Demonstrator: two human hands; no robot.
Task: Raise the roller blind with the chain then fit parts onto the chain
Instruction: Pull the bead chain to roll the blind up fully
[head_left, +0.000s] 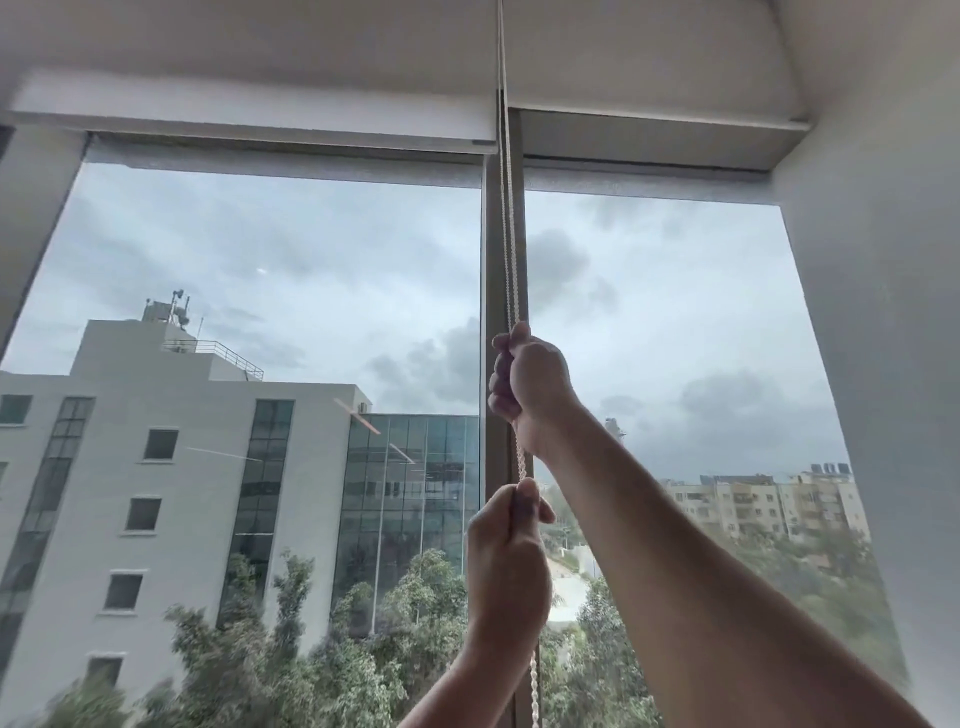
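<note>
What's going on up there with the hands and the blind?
Right hand and left hand both closed on chain. Roller blind nearly fully raised. Nothing in the way.

Legible text: none | Labels, brands, numbers, signs: none readable on any surface in view, indoors or beyond the glass

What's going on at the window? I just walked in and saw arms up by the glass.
A person is working the bead chain of a roller blind. The right hand grips the chain higher up, the left hand grips it lower down, both fists closed. The blind is almost fully raised, only a strip showing at the top of the window. No parts are fitted on the chain yet.
</note>
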